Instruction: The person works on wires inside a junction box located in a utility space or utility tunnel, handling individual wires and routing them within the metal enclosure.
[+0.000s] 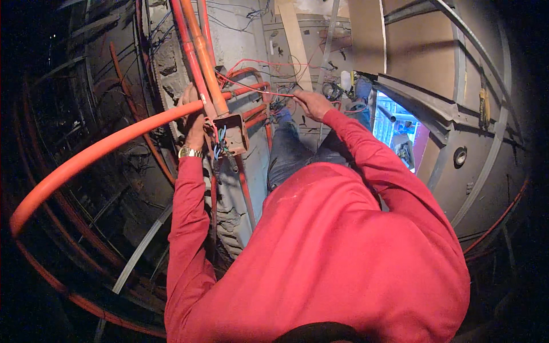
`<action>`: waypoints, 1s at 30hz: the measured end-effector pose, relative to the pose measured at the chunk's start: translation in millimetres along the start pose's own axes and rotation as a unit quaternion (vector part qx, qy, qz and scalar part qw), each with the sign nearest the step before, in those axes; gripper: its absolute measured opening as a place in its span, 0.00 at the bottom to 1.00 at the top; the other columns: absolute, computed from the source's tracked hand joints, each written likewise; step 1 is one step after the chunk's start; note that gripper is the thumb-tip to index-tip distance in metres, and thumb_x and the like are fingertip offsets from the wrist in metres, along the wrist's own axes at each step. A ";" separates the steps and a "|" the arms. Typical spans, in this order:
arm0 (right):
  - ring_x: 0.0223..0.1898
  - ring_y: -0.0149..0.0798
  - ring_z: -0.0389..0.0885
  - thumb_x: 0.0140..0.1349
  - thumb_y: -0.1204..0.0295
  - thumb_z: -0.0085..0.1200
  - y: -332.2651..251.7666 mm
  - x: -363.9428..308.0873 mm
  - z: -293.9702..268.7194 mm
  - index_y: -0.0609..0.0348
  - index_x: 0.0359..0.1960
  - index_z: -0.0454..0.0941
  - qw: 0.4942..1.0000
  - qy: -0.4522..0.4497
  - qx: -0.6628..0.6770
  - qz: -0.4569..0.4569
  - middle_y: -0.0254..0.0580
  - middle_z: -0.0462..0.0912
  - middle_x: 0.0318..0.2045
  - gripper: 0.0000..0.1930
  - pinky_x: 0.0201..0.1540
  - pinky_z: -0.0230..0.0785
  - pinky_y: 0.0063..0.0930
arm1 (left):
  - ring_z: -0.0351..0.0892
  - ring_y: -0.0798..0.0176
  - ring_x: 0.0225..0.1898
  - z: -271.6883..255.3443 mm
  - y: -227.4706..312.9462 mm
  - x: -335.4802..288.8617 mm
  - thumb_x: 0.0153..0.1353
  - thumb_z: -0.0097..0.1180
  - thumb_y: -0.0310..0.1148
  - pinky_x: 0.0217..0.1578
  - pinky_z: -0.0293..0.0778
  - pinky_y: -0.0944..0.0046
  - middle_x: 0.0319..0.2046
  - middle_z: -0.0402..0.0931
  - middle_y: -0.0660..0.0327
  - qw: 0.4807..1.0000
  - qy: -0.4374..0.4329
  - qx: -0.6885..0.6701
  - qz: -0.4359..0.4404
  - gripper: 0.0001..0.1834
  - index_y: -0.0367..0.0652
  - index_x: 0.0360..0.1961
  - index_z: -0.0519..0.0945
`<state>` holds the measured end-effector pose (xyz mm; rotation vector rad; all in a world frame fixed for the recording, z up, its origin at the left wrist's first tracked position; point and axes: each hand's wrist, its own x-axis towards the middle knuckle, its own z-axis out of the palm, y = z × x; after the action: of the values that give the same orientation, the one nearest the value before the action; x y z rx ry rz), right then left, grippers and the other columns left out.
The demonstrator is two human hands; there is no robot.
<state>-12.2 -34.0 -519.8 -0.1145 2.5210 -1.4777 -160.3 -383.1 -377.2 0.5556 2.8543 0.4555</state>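
Observation:
My left hand [195,135], with a metal watch on its wrist, is beside the open junction box [235,140]. Its fingers curl at the orange conduit [143,119] and go partly out of sight behind it and the upright pipes. Several coloured wires [219,137] stick out of the box. Two straight conduits, one orange [205,57] and one red [191,51], come down to the box's top. Away to the right, my right hand [313,104] pinches a thin red wire [277,93] between its fingertips. That wire runs left toward the conduits.
The big orange conduit loops out far to the left. Bent orange pipes [254,108] run along the concrete wall right of the box. A wooden board [295,43] leans at the back. At the right are brown panels [420,51] with metal studs and a brightly lit opening [394,123].

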 end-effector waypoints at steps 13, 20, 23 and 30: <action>0.44 0.59 0.76 0.64 0.66 0.50 30.6 1.1 0.2 0.60 0.45 0.70 0.999 -0.007 -0.034 -0.004 0.55 0.78 0.39 0.13 0.45 0.69 0.48 | 0.65 0.50 0.61 15.8 -9.8 13.3 0.64 0.51 0.39 0.59 0.62 0.54 0.59 0.66 0.50 0.991 0.110 -0.077 0.013 0.24 0.46 0.60 0.71; 0.45 0.58 0.76 0.62 0.66 0.50 31.4 15.7 2.8 0.59 0.46 0.69 0.994 -0.058 -0.067 0.061 0.56 0.78 0.40 0.14 0.46 0.68 0.50 | 0.68 0.51 0.59 12.9 -10.6 19.8 0.64 0.51 0.40 0.58 0.63 0.55 0.58 0.67 0.51 0.990 0.118 -0.048 0.058 0.23 0.49 0.60 0.73; 0.45 0.59 0.77 0.63 0.63 0.49 5.4 18.4 3.7 0.58 0.47 0.69 0.993 -0.100 -0.050 0.038 0.58 0.78 0.41 0.15 0.46 0.68 0.51 | 0.68 0.51 0.58 14.4 -12.0 22.6 0.64 0.51 0.40 0.58 0.63 0.55 0.59 0.67 0.51 0.990 0.131 0.013 0.054 0.22 0.49 0.60 0.73; 0.43 0.61 0.77 0.66 0.62 0.47 -54.8 10.5 7.2 0.57 0.49 0.69 0.996 -0.039 0.071 -0.023 0.58 0.79 0.39 0.15 0.44 0.69 0.51 | 0.66 0.52 0.60 19.0 -19.1 18.6 0.65 0.49 0.42 0.59 0.61 0.52 0.59 0.67 0.52 0.993 0.110 -0.021 0.027 0.23 0.49 0.59 0.73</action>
<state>-23.1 -69.0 -477.0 -0.2037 2.3600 -1.6306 -178.7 -387.6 -403.7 0.6121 3.0347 0.6217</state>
